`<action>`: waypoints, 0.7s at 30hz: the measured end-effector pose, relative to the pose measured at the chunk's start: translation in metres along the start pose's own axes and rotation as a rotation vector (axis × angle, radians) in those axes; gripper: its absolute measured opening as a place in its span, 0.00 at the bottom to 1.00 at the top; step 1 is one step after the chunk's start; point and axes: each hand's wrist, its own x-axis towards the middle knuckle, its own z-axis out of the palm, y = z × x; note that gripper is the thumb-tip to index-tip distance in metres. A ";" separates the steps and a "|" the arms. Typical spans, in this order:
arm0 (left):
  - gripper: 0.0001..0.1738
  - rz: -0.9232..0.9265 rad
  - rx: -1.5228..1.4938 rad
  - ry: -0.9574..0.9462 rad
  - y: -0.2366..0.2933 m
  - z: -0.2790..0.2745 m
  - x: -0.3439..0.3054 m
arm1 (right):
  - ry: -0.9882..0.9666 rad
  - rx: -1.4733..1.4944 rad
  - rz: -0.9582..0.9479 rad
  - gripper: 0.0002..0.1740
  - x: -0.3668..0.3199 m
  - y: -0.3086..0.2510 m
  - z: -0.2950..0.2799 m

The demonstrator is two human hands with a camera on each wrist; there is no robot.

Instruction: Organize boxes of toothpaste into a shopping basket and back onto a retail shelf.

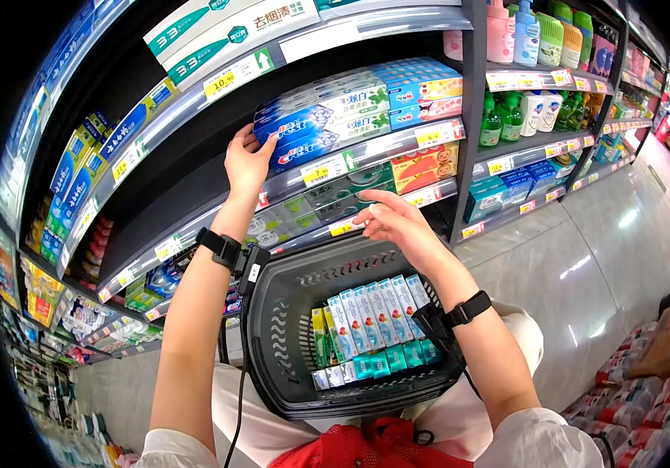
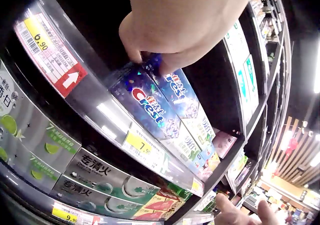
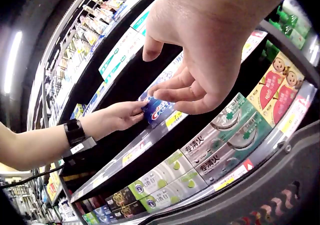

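Note:
My left hand (image 1: 246,162) is at the left end of a stack of blue Crest toothpaste boxes (image 1: 297,132) on the shelf. In the left wrist view, its thumb and fingers pinch the end of an upper toothpaste box (image 2: 172,92). The stack lies two boxes high at the front edge, with more rows behind. My right hand (image 1: 392,221) hangs in the air between shelf and basket, fingers loosely bent, holding nothing. Below it stands a dark shopping basket (image 1: 272,390) with rows of white-blue boxes (image 1: 374,316), green boxes (image 1: 397,359) and yellow-green boxes (image 1: 324,335).
Smaller blue and orange boxes (image 1: 426,100) adjoin the Crest stack on its right. Grey-green boxes (image 1: 343,195) fill the shelf below, and white-green cartons (image 1: 226,31) the one above. A shelf upright (image 1: 471,117) separates bottles (image 1: 510,117) at right. Packaged goods (image 1: 631,398) stand at lower right.

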 end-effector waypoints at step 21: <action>0.21 -0.197 0.225 -0.768 -0.141 -0.078 -0.193 | 0.529 -0.611 0.394 0.27 -0.058 0.025 -0.067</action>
